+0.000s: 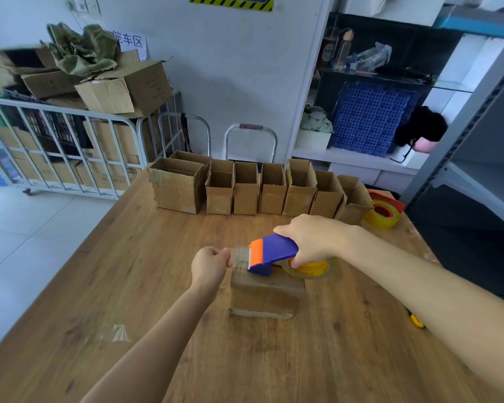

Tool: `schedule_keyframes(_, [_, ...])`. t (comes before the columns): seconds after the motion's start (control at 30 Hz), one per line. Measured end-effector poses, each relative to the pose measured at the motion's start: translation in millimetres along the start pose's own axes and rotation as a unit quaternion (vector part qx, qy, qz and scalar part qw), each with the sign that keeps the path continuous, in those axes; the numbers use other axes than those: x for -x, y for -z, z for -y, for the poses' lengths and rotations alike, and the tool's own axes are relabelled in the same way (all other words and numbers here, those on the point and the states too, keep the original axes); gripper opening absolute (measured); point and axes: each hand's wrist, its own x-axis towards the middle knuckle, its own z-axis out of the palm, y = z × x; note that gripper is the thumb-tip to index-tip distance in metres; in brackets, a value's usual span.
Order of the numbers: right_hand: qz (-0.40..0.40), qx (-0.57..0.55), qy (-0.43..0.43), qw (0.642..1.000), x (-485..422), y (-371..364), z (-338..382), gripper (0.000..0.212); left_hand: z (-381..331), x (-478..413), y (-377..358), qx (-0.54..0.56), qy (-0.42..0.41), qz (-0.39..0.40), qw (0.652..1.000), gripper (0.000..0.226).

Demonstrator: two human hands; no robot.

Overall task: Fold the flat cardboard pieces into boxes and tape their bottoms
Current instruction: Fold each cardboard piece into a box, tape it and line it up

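Small brown box (265, 295) bottom-up mid-table, blue-orange tape dispenser (271, 254) just above

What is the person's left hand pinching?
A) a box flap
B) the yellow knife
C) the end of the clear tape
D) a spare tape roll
C: the left hand pinches the clear tape stretched from the tape dispenser, which the right hand holds above the box.

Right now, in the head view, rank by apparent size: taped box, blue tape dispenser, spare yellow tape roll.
1. taped box
2. blue tape dispenser
3. spare yellow tape roll; it lies farther away, so this rank is unsure.
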Motion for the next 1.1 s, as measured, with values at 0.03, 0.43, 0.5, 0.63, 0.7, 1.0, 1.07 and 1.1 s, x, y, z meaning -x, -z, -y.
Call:
schedule_keyframes(0.03, [0.003, 0.003, 0.000, 1.000, -1.8, 1.2, 1.2, 0.053, 1.0, 0.1, 0.8, -0.006, -0.005, -0.003, 1.000, 0.027])
schedule_keyframes(0.43, [0.027, 0.031, -0.004, 0.999, -17.0, 7.8, 15.8, 0.053, 14.2, -7.5, -5.7, -0.107, 0.001, 0.004, 0.994, 0.025])
schedule_keyframes(0.5, [0.029, 0.033, -0.008, 0.999, -19.9, 6.5, 18.4, 0.050, 11.3, -9.4, -8.5, -0.150, 0.005, 0.027, 0.988, 0.026])
schedule_keyframes(0.63, [0.024, 0.029, -0.013, 0.999, -23.1, 5.1, 20.3, 0.048, 4.3, -12.0, -8.6, -0.151, 0.035, 0.062, 0.986, 0.027])
schedule_keyframes(0.7, [0.028, 0.030, -0.017, 0.999, -22.2, 4.8, 20.1, 0.048, 11.4, -13.9, -8.0, -0.096, 0.091, 0.090, 0.987, 0.046])
schedule_keyframes(1.0, [0.035, 0.037, -0.023, 0.998, -19.8, 3.9, 20.0, 0.051, 43.6, 5.7, 7.0, 0.033, -0.005, 0.016, 0.999, 0.033])
schedule_keyframes(1.07, [0.037, 0.035, -0.030, 0.998, -20.2, 2.5, 18.1, 0.049, 24.4, 16.5, 8.0, 0.054, -0.061, 0.124, 0.989, 0.047])
schedule_keyframes(1.1, [0.041, 0.031, -0.036, 0.998, -19.8, 1.9, 16.0, 0.049, 18.0, 19.7, 8.6, 0.033, -0.075, 0.180, 0.980, 0.050])
